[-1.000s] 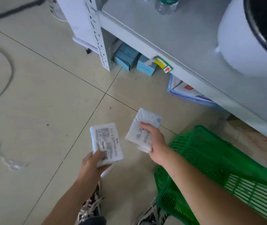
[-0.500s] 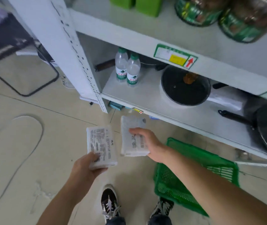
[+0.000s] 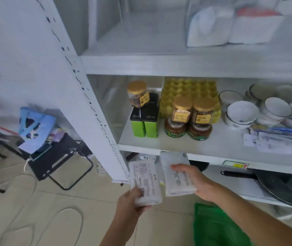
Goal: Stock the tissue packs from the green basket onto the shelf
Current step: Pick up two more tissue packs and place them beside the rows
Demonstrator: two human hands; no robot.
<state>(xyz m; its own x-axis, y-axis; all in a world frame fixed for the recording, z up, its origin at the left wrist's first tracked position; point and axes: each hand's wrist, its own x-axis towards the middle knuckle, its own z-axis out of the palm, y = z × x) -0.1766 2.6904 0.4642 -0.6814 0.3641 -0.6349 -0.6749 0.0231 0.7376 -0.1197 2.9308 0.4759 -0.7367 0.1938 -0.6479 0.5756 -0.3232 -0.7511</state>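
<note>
White plastic wraps both tissue packs, and each one shows a block of small grey print that is too blurred to read. The left hand (image 3: 130,201) grips the left tissue pack (image 3: 145,181) by its lower end, the fingers curled round it, and the right hand (image 3: 197,183) grips the right tissue pack (image 3: 176,173) from its right side, the thumb lying across the printed face. The two packs are held side by side in front of the lower edge of the shelf (image 3: 177,66), just beside each other, below the board with the jars. Only a corner of the green basket (image 3: 216,226) shows under the right forearm, blurred and cut off by the bottom edge. On the middle board stand two green tins (image 3: 145,124) with black tops, and more dark tins behind them that I cannot count. I count three jars with gold lids (image 3: 193,110) and yellow labels, whose writing I cannot read; two of them stand on two darker jars. Behind is a yellow egg tray (image 3: 189,87), and to the right several white bowls (image 3: 242,112), partly smeared by motion. Stacks of white packs (image 3: 230,25) on the upper board are very blurred. A price tag (image 3: 235,165) with yellow and a red arrow sits on the board edge, above a dark pan (image 3: 287,187) cut off at the right.
</note>
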